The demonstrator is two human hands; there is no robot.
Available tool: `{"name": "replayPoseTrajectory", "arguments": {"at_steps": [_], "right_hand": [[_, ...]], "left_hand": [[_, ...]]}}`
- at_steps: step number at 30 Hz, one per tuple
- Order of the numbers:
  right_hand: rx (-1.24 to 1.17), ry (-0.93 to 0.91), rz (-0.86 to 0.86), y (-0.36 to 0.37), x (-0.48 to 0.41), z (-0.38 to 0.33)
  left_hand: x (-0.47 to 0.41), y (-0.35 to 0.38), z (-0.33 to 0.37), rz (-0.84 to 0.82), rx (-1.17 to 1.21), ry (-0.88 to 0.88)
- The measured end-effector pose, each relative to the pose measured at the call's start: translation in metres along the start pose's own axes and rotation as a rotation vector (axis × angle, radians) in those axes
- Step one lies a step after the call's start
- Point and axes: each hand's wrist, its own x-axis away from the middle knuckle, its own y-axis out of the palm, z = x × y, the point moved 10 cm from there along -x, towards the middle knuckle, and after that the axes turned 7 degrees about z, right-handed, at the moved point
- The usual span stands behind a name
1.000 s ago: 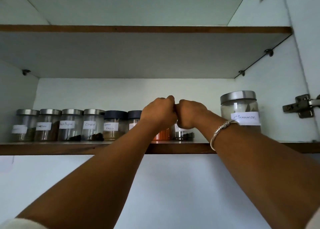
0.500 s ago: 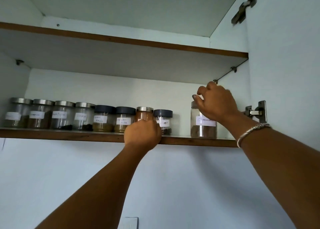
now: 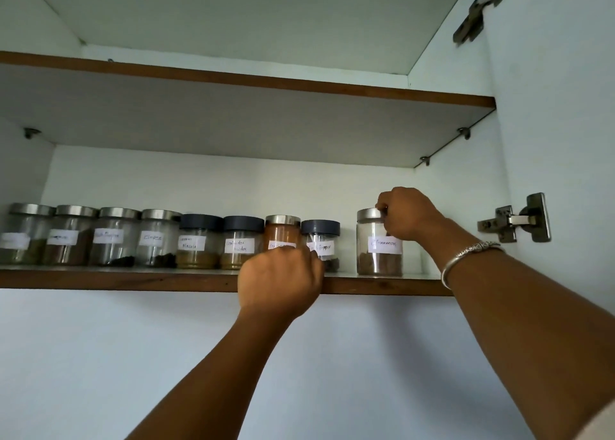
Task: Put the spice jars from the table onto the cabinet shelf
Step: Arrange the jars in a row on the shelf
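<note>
Right hand (image 3: 409,216) grips cinnamon jar (image 3: 377,260) by top; left hand (image 3: 279,280) curled before orange jar (image 3: 283,231), grip unclear. Probably glass: rigid, slippery, fragile; hold body.

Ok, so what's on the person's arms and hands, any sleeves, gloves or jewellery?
Both the left hand and the right hand are bare, no gloves. The right wrist wears a silver metal bangle with a patterned middle section. A pale sleeve edge shows on the right arm at the frame's bottom corner. The left forearm is uncovered as far as seen.
</note>
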Motion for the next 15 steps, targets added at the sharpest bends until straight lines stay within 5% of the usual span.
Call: {"name": "replayPoseTrajectory", "arguments": {"at_steps": [15], "right_hand": [[0.213, -0.042, -0.194, 0.088, -0.069, 0.003]], "left_hand": [[0.0, -0.009, -0.002, 0.153, -0.021, 0.004]]}}
